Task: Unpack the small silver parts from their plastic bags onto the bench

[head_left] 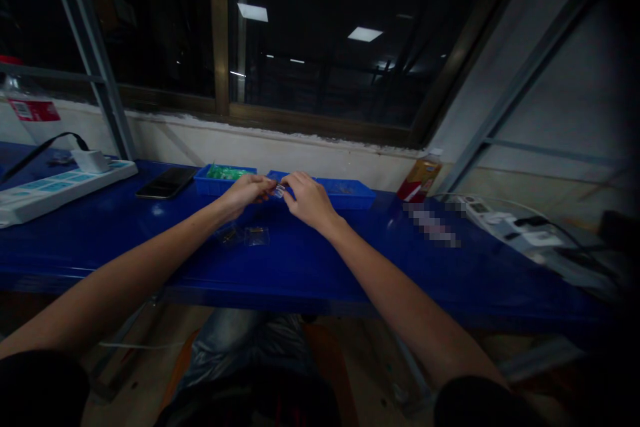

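Both hands meet above the blue table, close to the bins at its back. My left hand [249, 191] pinches one side of a small clear plastic bag [279, 191]. From the other side, my right hand [309, 200] grips the same bag with thumb and fingers. What the bag contains is too small to tell. Below the hands, a small clear bag with brass-coloured pieces [257, 235] lies flat on the table. A similar, darker bag [229, 235] is beside it, partly shaded by my left arm.
Behind my hands stand a blue bin with green packets [225, 174] and a blue bin [350, 199] with small clear items. A phone [167, 182] and a power strip [65, 188] lie left. A drink bottle [421, 177] and another power strip [520, 232] are right.
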{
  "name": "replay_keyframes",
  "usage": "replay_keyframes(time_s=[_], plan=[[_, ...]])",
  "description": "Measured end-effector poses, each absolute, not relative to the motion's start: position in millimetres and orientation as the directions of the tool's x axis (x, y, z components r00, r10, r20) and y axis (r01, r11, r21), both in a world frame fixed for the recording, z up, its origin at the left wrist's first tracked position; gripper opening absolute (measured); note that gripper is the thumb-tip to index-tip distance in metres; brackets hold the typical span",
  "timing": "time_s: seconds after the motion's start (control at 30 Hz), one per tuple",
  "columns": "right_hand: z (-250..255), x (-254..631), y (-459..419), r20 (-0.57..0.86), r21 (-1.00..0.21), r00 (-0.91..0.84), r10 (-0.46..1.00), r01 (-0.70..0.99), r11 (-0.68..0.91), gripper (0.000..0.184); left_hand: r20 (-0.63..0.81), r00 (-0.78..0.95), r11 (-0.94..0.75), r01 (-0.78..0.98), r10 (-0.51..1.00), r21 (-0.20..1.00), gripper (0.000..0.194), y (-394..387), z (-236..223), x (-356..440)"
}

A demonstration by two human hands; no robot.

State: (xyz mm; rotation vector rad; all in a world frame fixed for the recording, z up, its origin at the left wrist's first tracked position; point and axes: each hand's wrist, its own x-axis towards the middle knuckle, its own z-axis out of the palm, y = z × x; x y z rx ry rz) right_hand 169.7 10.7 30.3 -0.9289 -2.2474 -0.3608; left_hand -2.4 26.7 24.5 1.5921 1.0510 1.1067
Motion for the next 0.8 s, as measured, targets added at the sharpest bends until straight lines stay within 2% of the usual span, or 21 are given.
replay_keyframes(time_s=[0.07, 0.13, 0.23, 0.3, 0.43, 0.63, 0.8], plan=[[25.7, 168.9, 14.8, 0.683, -0.145, -0.471, 0.559, 0.661, 0.736, 0.022, 0.356, 0.195, -0.399, 0.272, 0.914, 0.876, 0.021, 27.1, 25.3, -3.0], [21.3, 168.9, 19.8, 0.678, -0.292, -0.403, 0.615, 0.621, 0.727, 0.031, 0.508, 0.191, -0.538, 0.413, 0.84, 0.735, 0.02, 26.9, 26.7, -4.9], [19.0, 168.9, 23.5, 0.665, -0.42, -0.313, 0.678, 0.593, 0.687, 0.035, 0.615, 0.244, -0.637, 0.519, 0.75, 0.57, 0.02, 24.0, 28.1, -6.4], [20.8, 168.7, 22.4, 0.66, -0.421, -0.326, 0.676, 0.586, 0.693, 0.027, 0.619, 0.317, -0.671, 0.55, 0.718, 0.497, 0.02, 21.2, 27.7, -5.5], [26.5, 169.0, 18.1, 0.635, -0.344, -0.427, 0.644, 0.59, 0.73, 0.007, 0.603, 0.434, -0.716, 0.593, 0.669, 0.368, 0.02, 19.0, 25.5, -3.6], [26.8, 172.3, 18.2, 0.645, -0.256, -0.465, 0.607, 0.617, 0.744, 0.006, 0.602, 0.424, -0.713, 0.581, 0.677, 0.393, 0.021, 19.7, 25.3, -5.4], [31.3, 171.8, 16.3, 0.652, -0.281, -0.444, 0.615, 0.613, 0.739, 0.01, 0.601, 0.396, -0.7, 0.564, 0.694, 0.438, 0.025, 20.5, 28.7, -5.4]])
